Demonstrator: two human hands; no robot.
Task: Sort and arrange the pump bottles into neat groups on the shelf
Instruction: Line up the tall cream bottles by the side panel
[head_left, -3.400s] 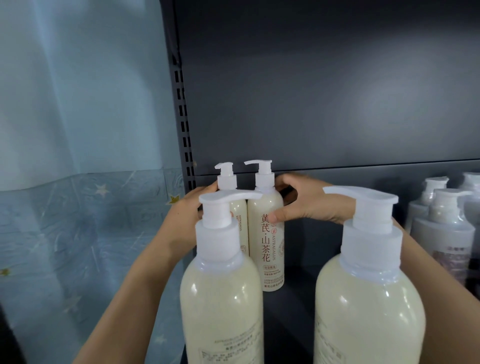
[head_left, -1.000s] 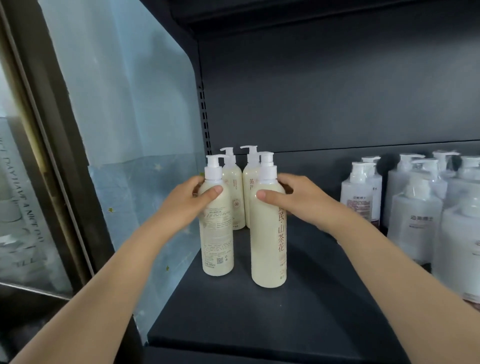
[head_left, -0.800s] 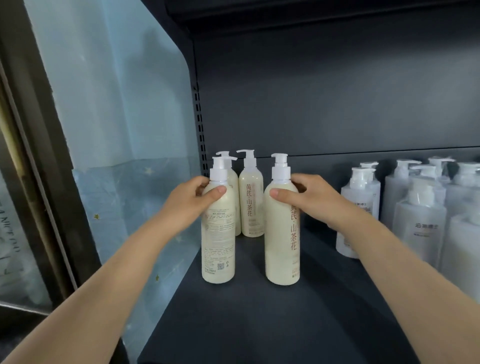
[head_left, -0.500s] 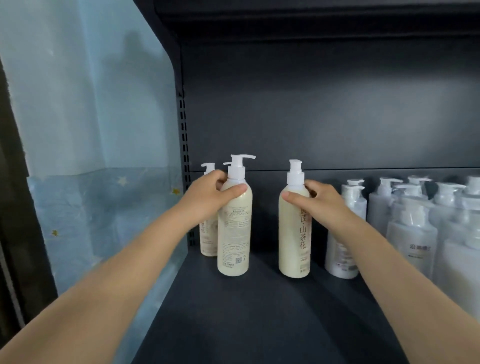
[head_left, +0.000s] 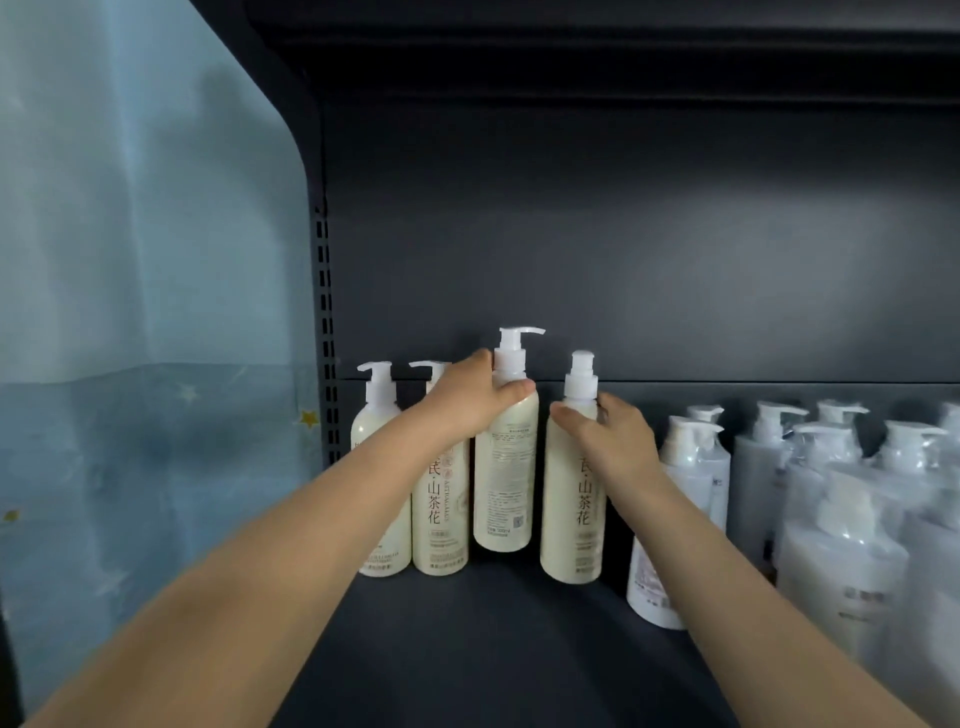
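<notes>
Several cream pump bottles stand in a row at the back left of the dark shelf (head_left: 509, 649). My left hand (head_left: 470, 400) grips the shoulder of the third cream bottle (head_left: 505, 467), whose back label faces me and whose base looks slightly raised. My right hand (head_left: 608, 439) grips the fourth cream bottle (head_left: 571, 525), with red characters on its front. Two more cream bottles (head_left: 440, 519) stand to the left, against the shelf upright.
A cluster of white translucent pump bottles (head_left: 841, 519) fills the shelf's right side, close to my right forearm. A blue plastic sheet (head_left: 145, 312) covers the shelf's left side panel. The dark back wall (head_left: 623, 234) rises behind the bottles.
Both hands have carried their cream bottles back and closer together, into line with the two at the rear left. The view has moved nearer to the shelf.
</notes>
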